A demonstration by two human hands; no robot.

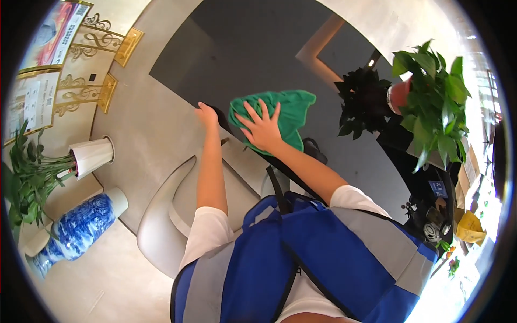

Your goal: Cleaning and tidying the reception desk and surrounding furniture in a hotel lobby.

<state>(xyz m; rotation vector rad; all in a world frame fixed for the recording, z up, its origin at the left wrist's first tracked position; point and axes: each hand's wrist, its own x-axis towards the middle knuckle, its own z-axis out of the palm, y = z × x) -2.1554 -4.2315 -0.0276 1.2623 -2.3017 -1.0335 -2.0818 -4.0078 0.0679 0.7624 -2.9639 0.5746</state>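
A green cloth (297, 109) lies partly bunched on a dark, glossy tabletop (250, 48), near its edge. My right hand (262, 127) rests on the cloth with the fingers spread, pressing it flat under the palm. At the left, my left hand (207, 115) is by the table's edge, its fingers free of the cloth and holding nothing that shows. Whether it touches the edge I cannot tell.
A potted leafy plant (400, 95) stands on the table's right side, mirrored in the surface. A pale curved chair (161, 232) is below left. Farther left are a white planter (93, 155), a blue-and-white porcelain vase (85, 226) and gold sign stands (129, 46).
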